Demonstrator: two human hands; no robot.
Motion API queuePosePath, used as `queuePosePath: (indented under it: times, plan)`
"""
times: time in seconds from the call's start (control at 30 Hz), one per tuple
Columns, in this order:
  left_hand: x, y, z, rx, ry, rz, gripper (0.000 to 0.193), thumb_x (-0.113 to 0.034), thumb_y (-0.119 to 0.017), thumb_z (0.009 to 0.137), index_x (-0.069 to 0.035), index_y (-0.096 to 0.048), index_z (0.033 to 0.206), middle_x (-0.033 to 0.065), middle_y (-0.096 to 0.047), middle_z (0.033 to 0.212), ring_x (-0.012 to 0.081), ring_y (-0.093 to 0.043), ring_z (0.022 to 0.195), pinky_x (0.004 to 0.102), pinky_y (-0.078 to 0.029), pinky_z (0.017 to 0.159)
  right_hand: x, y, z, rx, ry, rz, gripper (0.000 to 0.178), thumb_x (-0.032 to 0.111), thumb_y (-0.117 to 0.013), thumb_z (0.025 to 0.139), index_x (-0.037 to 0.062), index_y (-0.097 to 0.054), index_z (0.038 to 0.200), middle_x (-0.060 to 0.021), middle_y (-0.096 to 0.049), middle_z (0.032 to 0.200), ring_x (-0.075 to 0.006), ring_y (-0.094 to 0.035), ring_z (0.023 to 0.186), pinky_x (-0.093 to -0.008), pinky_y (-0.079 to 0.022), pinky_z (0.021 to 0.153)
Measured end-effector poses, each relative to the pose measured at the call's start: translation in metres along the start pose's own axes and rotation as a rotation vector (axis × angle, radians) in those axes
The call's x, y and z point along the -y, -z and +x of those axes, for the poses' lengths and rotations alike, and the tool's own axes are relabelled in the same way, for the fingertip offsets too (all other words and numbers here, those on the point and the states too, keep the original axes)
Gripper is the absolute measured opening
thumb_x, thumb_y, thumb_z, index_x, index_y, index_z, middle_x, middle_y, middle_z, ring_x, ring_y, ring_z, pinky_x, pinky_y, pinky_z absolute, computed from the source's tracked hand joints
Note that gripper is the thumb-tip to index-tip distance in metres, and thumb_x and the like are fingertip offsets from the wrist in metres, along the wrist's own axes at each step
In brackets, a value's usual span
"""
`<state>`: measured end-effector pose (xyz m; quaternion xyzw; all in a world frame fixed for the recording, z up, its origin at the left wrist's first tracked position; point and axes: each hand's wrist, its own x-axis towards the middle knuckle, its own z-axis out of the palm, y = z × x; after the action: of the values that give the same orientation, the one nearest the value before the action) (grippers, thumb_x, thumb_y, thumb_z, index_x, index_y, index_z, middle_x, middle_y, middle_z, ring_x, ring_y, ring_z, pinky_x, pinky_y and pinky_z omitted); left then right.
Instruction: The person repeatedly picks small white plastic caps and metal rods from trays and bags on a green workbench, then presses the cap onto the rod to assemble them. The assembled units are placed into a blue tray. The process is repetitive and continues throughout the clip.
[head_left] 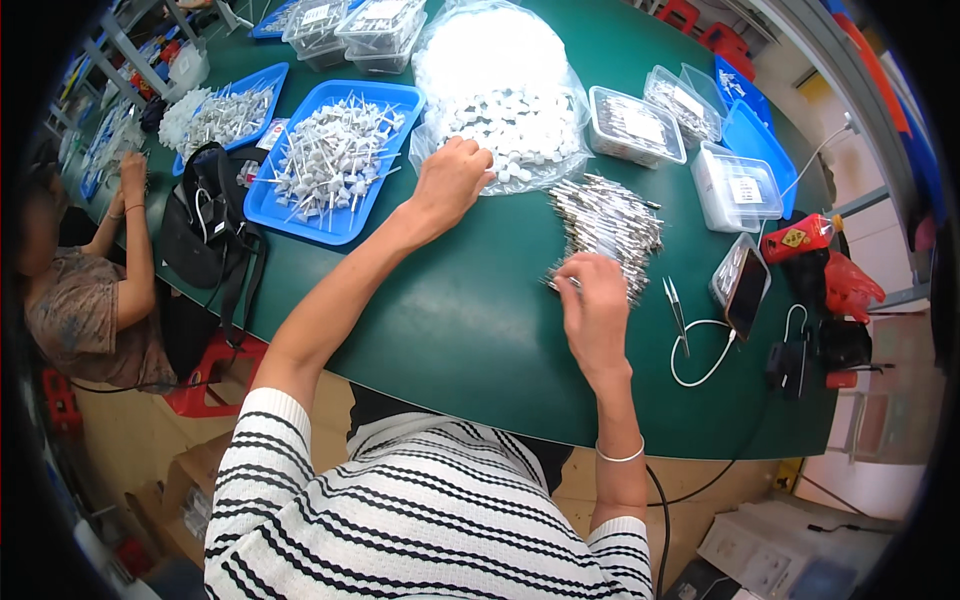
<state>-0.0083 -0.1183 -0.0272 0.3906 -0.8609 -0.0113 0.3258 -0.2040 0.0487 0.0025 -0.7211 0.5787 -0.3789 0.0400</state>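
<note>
My left hand (453,182) is at the lower left edge of a clear plastic bag (432,120) full of small white plastic caps (520,135). Its fingers are curled together, and whatever is between them is hidden. At the near end of a heap of thin metal pins (612,225), my right hand (596,310) has its thumb and fingers drawn together against the pins. I cannot make out what they grip. To the left, a blue tray (343,232) holds a mound of white-capped metal pins (330,160).
Lidded clear boxes (636,127) stand at the back right. Tweezers (676,305), a phone (746,292) with a white cable and a red bottle (800,237) lie on the right. A black bag (200,215) sits left, beside a co-worker (95,300) at the same green table (450,340).
</note>
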Motion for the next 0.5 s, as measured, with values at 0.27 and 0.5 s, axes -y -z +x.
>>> queuePosePath:
  times: [0.27, 0.5]
  plan:
    - [0.006, -0.017, -0.003, -0.056, 0.065, -0.032, 0.011, -0.009, -0.067, 0.077, -0.002, -0.059, 0.080, 0.0095, -0.060, 0.082, 0.0250, -0.056, 0.082, 0.0359, -0.046, 0.070, -0.006, 0.004, 0.013, -0.039, -0.457, 1.185, 0.013, 0.007, -0.056, 0.091, 0.0027, -0.058, 0.104, -0.0048, -0.062, 0.084, -0.0089, -0.057, 0.077, -0.0223, -0.046, 0.071]
    - [-0.047, 0.015, -0.034, 0.167, 0.679, -1.350, 0.009, -0.010, -0.062, 0.087, -0.004, -0.059, 0.094, 0.0062, -0.065, 0.086, 0.0093, -0.059, 0.069, 0.0223, -0.048, 0.064, -0.003, -0.007, 0.008, -0.076, -0.576, 1.577, 0.021, 0.005, -0.059, 0.089, -0.0020, -0.058, 0.110, -0.0084, -0.064, 0.089, -0.0121, -0.061, 0.082, -0.0271, -0.051, 0.077]
